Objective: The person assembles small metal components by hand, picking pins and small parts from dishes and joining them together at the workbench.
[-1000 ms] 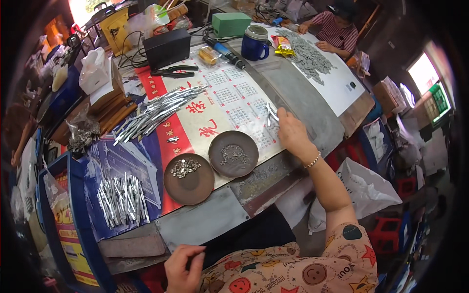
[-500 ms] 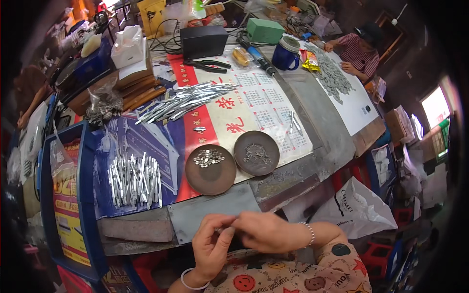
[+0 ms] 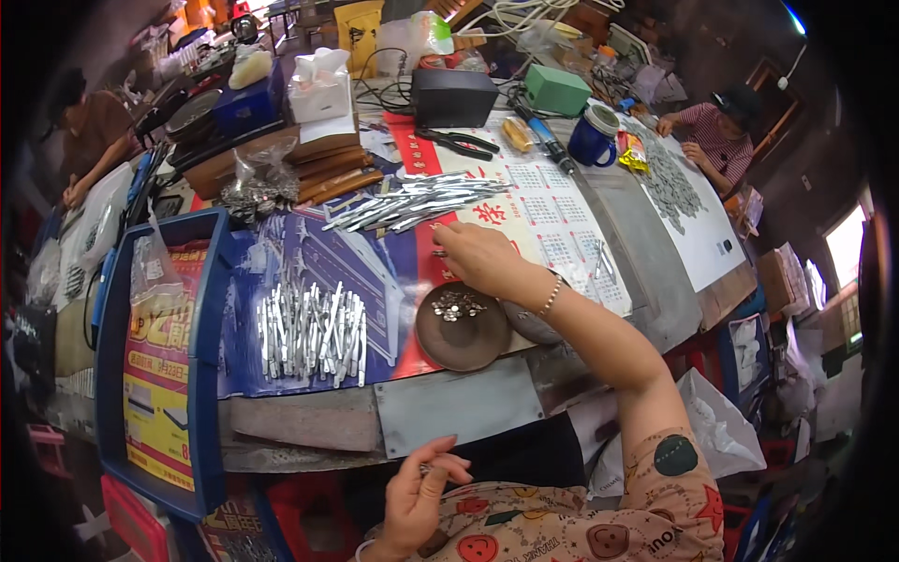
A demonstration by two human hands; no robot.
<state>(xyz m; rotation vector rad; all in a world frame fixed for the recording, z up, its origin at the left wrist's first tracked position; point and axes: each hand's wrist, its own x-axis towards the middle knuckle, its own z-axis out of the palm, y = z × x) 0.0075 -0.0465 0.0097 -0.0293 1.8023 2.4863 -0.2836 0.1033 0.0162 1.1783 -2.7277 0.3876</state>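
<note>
My right hand (image 3: 478,260) reaches over the red band of the printed sheet (image 3: 442,272), fingers bent down and pinched at small silver pieces (image 3: 438,251); what they grip is mostly hidden. Close to my body, my left hand (image 3: 420,501) is raised, thumb and fingers curled together around something tiny. Under my right wrist sits a brown round dish (image 3: 459,347) with small shiny metal discs (image 3: 459,307). My forearm covers most of a second dish (image 3: 534,326). Beyond my right hand lies a pile of flat metal strips (image 3: 421,201); more strips (image 3: 314,332) lie bunched to the left.
A blue tray (image 3: 213,375) stands at the table's left edge, and a grey plate (image 3: 459,407) lies at the front. Pliers (image 3: 461,142), a black box (image 3: 454,98), a green box (image 3: 557,90) and a blue mug (image 3: 593,136) are farther back. Two other people sit at the far sides.
My hands were together in front of my body and have parted. The right has stretched forward past the dishes; the left has stayed near me. The view has shifted, moving the table rightward.
</note>
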